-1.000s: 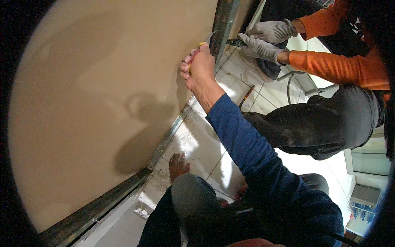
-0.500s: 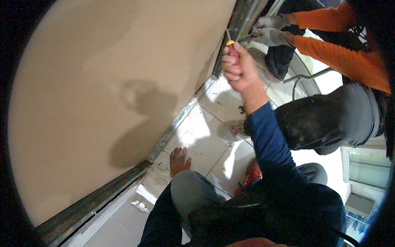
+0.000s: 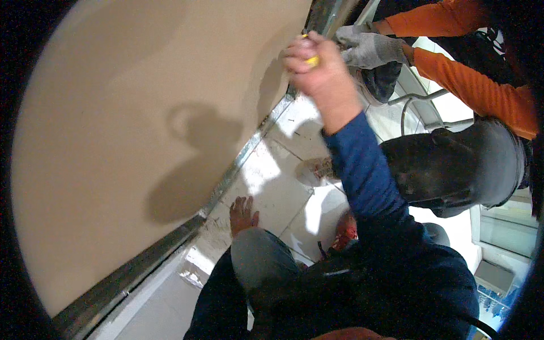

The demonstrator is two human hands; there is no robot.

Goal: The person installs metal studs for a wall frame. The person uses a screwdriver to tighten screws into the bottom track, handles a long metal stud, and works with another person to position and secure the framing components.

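Observation:
My right hand (image 3: 317,65) is raised at the top centre, wrapped round a screwdriver (image 3: 312,60) with a red and yellow handle. Motion blurs the fist, and only yellow bits of the handle show plainly; the tip cannot be made out. The fist is beside the edge of a large tan panel (image 3: 130,113), near its dark frame (image 3: 325,14). Lower down, my left hand (image 3: 243,215) rests with fingers spread on the tiled floor (image 3: 283,187), next to my bent knee (image 3: 258,249). Nothing is in that hand.
At upper right a co-worker in orange sleeves (image 3: 453,71) has grey-gloved hands (image 3: 371,48) near the same frame. The co-worker's dark trouser leg (image 3: 442,167) lies right of my forearm. A metal strip (image 3: 249,153) runs along the panel's bottom edge. A curved metal tube (image 3: 411,102) stands behind.
My right hand has moved slightly left and up with the screwdriver, its wrist turned so the shaft no longer shows plainly. The co-worker's gloved hands shifted a little. My left hand stays on the floor.

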